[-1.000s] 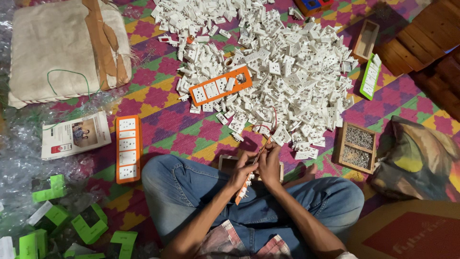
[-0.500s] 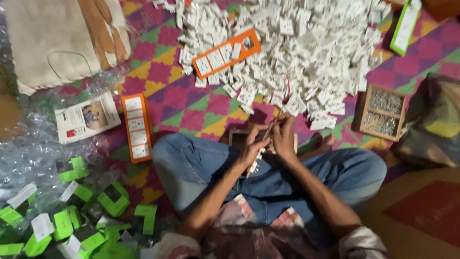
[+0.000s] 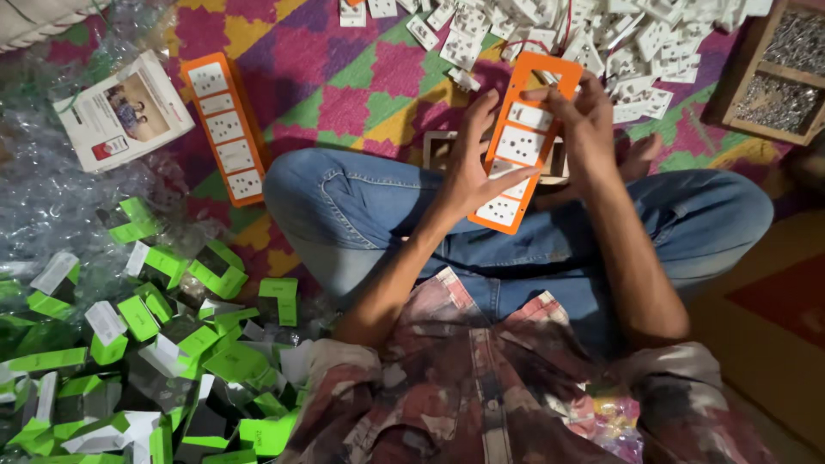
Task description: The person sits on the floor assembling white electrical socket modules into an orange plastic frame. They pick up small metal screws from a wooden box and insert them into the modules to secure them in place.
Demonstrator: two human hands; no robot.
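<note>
My left hand grips the left edge of an orange socket strip, fingers spread along it, while my right hand pinches its upper right side, thumb near the empty top slot. The strip sits tilted between both hands, above my crossed legs in jeans. A second orange strip lies on the patterned mat well to the left. White sockets are piled beyond, green cartons at lower left.
</note>
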